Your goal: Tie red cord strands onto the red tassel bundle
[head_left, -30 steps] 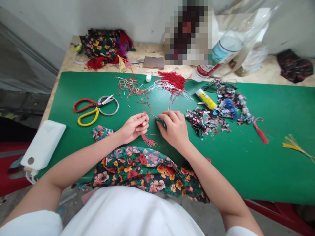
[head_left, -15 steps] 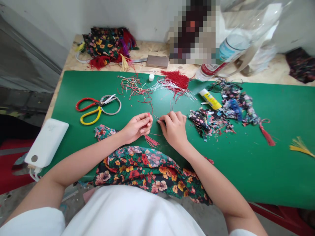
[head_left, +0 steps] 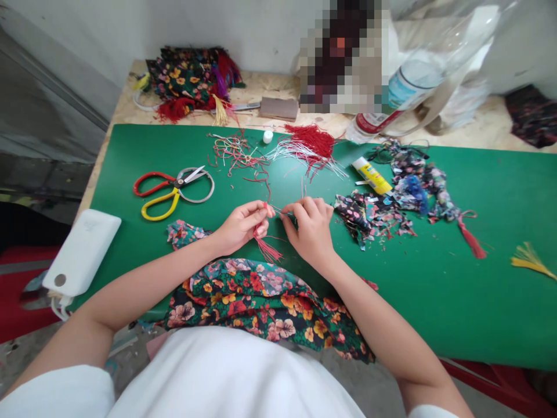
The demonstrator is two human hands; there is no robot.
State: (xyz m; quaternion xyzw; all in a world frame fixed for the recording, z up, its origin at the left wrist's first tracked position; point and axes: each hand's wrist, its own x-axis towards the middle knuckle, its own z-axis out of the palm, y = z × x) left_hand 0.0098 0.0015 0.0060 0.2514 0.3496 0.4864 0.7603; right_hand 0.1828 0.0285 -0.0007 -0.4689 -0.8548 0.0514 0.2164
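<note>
My left hand [head_left: 246, 225] is closed on a red tassel [head_left: 268, 249], whose loose threads hang below the fingers. A bit of red shows at its fingertips. My right hand [head_left: 310, 229] is closed around a thin, pointed metal tool [head_left: 278, 209]. Its exact kind is hard to make out, and its tip reaches the left fingertips. Flowered fabric [head_left: 256, 296] lies at the table's near edge, below both hands. Cut red and pale cords [head_left: 235, 154] lie beyond the left hand, and a bundle of red threads with white cords [head_left: 308, 145] lies beyond the right.
Red-and-yellow-handled scissors [head_left: 167, 191] and a white power bank [head_left: 85, 252] are at left on the green mat [head_left: 413, 302]. A yellow glue tube [head_left: 372, 176], fabric scraps [head_left: 374, 217], another red tassel [head_left: 472, 235] and yellow threads [head_left: 535, 259] lie right. A plastic bottle [head_left: 391, 104] leans behind.
The tool's tip and the left fingertips have come together, where a small gap showed before. A little more of the tassel's top shows under my left hand.
</note>
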